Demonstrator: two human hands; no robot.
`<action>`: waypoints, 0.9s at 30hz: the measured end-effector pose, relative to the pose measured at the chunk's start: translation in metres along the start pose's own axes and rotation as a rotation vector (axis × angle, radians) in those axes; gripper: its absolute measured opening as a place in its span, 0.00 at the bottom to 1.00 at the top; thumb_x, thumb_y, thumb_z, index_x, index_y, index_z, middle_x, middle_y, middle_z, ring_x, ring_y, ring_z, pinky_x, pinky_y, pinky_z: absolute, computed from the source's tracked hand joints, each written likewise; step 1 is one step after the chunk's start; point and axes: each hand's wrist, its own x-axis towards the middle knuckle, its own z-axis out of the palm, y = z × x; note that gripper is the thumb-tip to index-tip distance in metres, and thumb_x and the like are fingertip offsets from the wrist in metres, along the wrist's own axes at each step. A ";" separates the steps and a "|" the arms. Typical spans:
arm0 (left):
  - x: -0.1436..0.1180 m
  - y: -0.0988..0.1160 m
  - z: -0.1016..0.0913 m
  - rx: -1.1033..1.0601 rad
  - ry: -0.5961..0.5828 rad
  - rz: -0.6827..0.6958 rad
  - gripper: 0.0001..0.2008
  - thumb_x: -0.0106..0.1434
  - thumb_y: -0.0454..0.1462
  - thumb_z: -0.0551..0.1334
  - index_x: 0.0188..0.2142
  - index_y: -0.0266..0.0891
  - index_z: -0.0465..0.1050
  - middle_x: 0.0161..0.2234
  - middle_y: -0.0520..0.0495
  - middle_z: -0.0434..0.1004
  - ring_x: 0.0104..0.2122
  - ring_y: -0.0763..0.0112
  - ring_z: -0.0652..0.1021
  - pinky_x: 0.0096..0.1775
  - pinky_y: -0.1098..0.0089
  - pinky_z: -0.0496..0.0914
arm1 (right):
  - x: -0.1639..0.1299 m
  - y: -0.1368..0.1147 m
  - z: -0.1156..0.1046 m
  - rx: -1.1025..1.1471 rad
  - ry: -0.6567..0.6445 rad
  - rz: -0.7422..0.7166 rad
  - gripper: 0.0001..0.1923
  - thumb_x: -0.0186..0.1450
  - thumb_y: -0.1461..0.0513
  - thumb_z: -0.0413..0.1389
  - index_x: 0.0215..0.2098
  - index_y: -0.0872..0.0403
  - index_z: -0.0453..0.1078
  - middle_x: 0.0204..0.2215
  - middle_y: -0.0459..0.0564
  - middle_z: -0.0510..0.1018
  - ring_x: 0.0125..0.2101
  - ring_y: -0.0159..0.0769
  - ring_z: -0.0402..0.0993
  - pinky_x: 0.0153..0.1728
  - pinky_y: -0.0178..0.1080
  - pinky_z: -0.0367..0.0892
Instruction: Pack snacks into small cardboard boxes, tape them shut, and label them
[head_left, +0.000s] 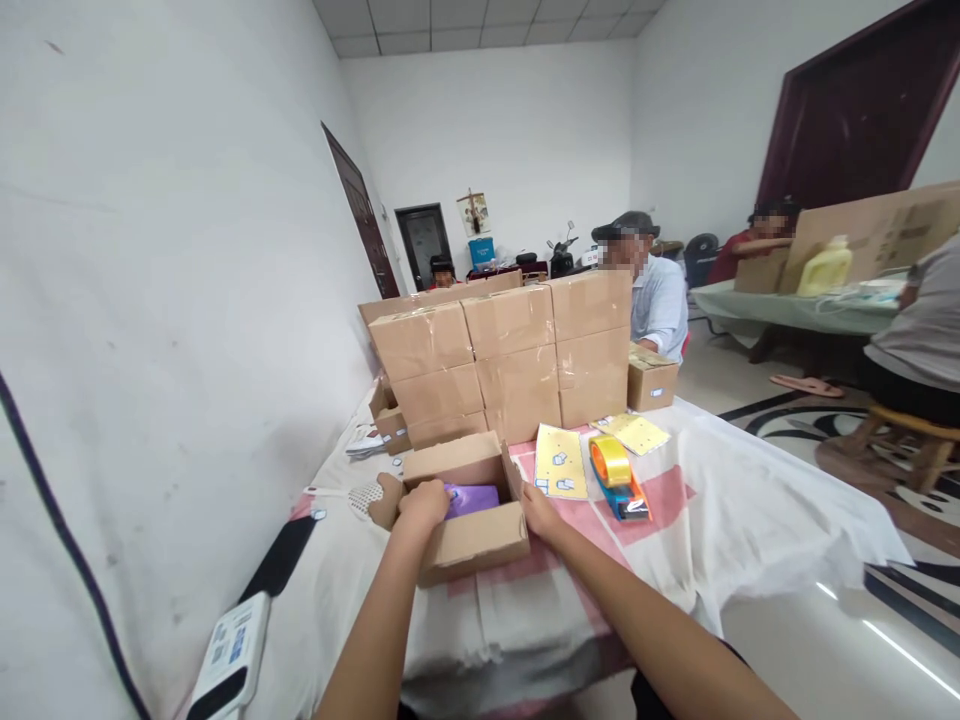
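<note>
An open cardboard box (472, 540) lies on the cloth-covered table (720, 500) in front of me, with a purple item (472, 498) inside it. My left hand (424, 503) rests curled over the box's left side, touching the purple item. On the right side of the box, my right hand (538, 512) presses against the flap; its fingers are partly hidden. A tape dispenser with yellow tape (618, 478) lies just right of the box, beside a yellow label sheet (560, 461).
Sealed cardboard boxes (510, 355) are stacked behind the open box, with a second label sheet (634, 432) nearby. A white device (229, 655) lies at the near left. Several people sit beyond, at a green table (787, 308). The wall runs close on the left.
</note>
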 end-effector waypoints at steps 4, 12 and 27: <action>-0.003 -0.001 0.003 0.154 0.048 -0.026 0.15 0.63 0.35 0.62 0.47 0.29 0.78 0.51 0.22 0.77 0.53 0.43 0.78 0.50 0.51 0.71 | -0.004 -0.014 -0.008 0.074 0.030 0.008 0.14 0.64 0.52 0.51 0.34 0.52 0.73 0.34 0.53 0.80 0.41 0.47 0.74 0.47 0.46 0.68; -0.017 -0.010 0.003 0.096 0.027 0.120 0.15 0.58 0.42 0.68 0.41 0.35 0.81 0.48 0.30 0.81 0.50 0.50 0.80 0.50 0.59 0.71 | -0.015 -0.052 -0.014 0.270 -0.010 0.053 0.25 0.64 0.43 0.45 0.37 0.52 0.72 0.37 0.52 0.80 0.42 0.44 0.74 0.47 0.46 0.68; -0.072 -0.101 0.010 -1.123 0.615 -0.026 0.23 0.67 0.45 0.49 0.53 0.36 0.73 0.53 0.37 0.77 0.43 0.60 0.82 0.41 0.65 0.75 | -0.046 -0.081 -0.032 0.410 -0.279 0.119 0.25 0.63 0.47 0.57 0.54 0.48 0.69 0.53 0.52 0.76 0.54 0.45 0.70 0.55 0.47 0.61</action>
